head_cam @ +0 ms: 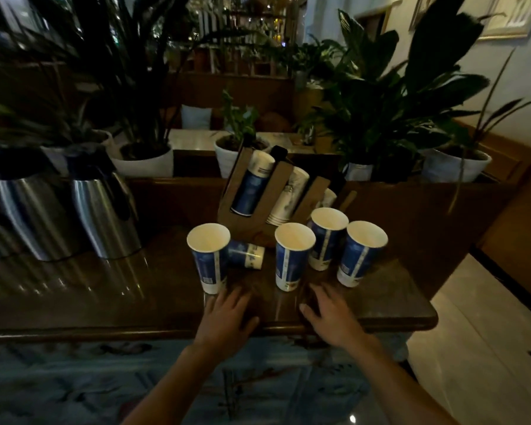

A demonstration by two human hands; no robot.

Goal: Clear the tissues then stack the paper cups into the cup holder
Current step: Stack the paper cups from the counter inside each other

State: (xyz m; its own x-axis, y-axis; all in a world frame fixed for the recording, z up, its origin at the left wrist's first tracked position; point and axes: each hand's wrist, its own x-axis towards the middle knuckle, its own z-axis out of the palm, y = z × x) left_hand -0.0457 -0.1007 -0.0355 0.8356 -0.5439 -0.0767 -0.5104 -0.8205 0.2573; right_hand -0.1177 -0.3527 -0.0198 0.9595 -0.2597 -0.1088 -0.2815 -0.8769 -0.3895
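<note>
Several blue-and-white paper cups stand upright on the dark wooden table [74, 302]: one at the left [209, 259], one in the middle [292, 260], two at the right [327, 239] [360, 254]. A smaller cup [248, 254] lies on its side behind the left cup. The brown cup holder [276, 191] leans behind them with a blue cup stack [252, 188] and a white stack [287, 199] in its slots. My left hand [227, 317] and right hand [331, 317] rest flat on the table near its front edge, holding nothing. No tissue is visible.
Two steel kettles [28, 210] [105, 210] stand at the left of the table. Potted plants [144, 157] [454, 164] line the ledge behind. The table's right corner [429, 317] borders a light tiled floor.
</note>
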